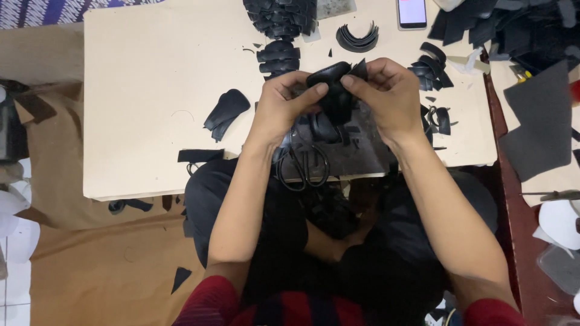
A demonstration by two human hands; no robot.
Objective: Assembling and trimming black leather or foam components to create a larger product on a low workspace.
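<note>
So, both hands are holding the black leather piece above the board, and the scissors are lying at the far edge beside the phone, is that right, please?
Not quite. Both hands, left hand and right hand, do hold the black leather piece, but the scissors lie at the board's near edge, below the hands, as the head view shows.

Smartphone (412,13) at the top edge of the tan work board (151,90), right of centre, lying flat | slim upright rectangle, dark frame | screen lit pale pink-white, top cut off by the frame | no packages, labels or signs discernible.
</note>
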